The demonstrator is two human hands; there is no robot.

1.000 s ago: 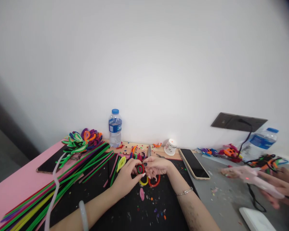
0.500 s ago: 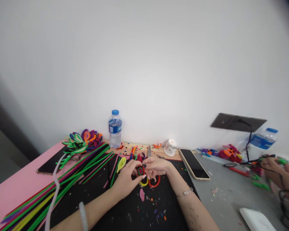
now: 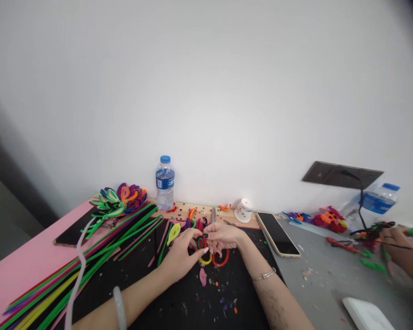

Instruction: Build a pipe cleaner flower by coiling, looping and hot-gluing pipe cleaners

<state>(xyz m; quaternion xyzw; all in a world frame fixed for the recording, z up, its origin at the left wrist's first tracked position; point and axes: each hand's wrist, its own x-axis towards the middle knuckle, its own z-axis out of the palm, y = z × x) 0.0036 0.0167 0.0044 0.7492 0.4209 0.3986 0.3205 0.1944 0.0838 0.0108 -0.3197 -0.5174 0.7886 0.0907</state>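
Note:
Between my two hands is a small coiled pipe cleaner loop (image 3: 201, 242), with red, green and dark rings. My left hand (image 3: 185, 253) pinches it from the left between thumb and fingers. From the right, my right hand (image 3: 223, 236) grips its upper edge with thumb and forefinger. Just beneath the hands lie scissors (image 3: 220, 262) with red and yellow handles, their blades pointing to the wall. A yellow pipe cleaner loop (image 3: 173, 233) rests left of my fingers, and a pink loop (image 3: 203, 277) lies on the black mat (image 3: 179, 302) nearer to me.
Long pipe cleaners (image 3: 99, 261) spread across the left side, beside finished flowers (image 3: 119, 201). A water bottle (image 3: 165, 183), a paper cup (image 3: 243, 211) and a phone (image 3: 278, 234) stand or lie behind. Another person's hand (image 3: 401, 245) works at the far right among dark cords.
My hands stay almost in place around the coiled loop, with only slight finger movement. At the right, the other person's hand and the dark cord have shifted.

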